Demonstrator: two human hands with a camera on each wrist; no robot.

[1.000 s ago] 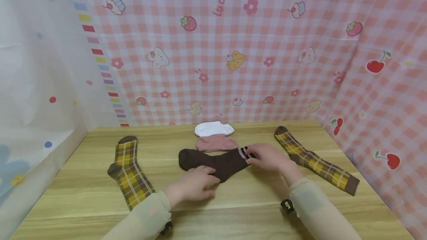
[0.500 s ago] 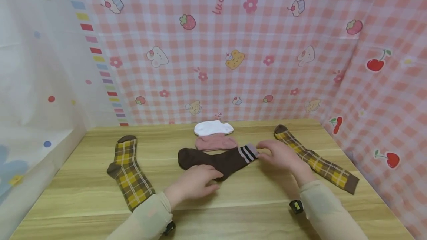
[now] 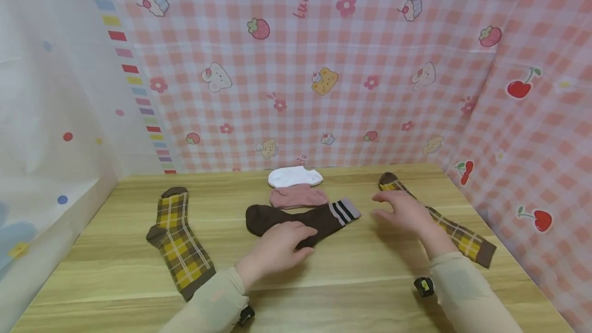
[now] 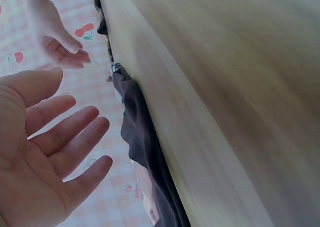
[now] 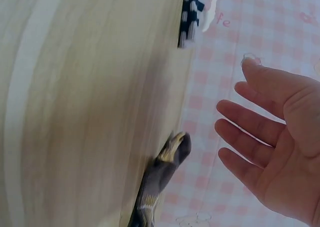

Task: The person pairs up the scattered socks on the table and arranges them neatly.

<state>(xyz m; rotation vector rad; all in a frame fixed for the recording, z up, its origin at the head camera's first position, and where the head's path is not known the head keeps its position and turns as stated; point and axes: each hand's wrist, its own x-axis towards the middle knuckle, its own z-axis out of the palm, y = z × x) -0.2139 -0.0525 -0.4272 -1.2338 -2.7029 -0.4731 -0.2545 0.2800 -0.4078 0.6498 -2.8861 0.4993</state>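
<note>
A dark brown sock [image 3: 324,222] with a striped cuff lies across the middle of the table, toe to the left. My left hand [image 3: 279,248] hovers over its near side, fingers spread and holding nothing; the left wrist view shows a gap between the fingers and the sock. To the right of the cuff, my right hand [image 3: 407,215] is raised with relaxed fingers and an empty palm. It overlaps part of a yellow-brown plaid sock [image 3: 467,240] lying on the right. Another plaid sock [image 3: 178,240] lies flat on the left, its cuff near my left sleeve.
Behind the brown sock lie a pink ankle sock [image 3: 298,197] and a white ankle sock [image 3: 294,176], one behind the other. The wooden table [image 3: 333,297] ends at a pink checked cloth [image 3: 296,91] at the back and right. A white dotted cloth [image 3: 55,117] hangs on the left.
My right hand has let go of the brown sock's striped cuff and moved right, away from it. My left hand has shifted slightly right over the sock.
</note>
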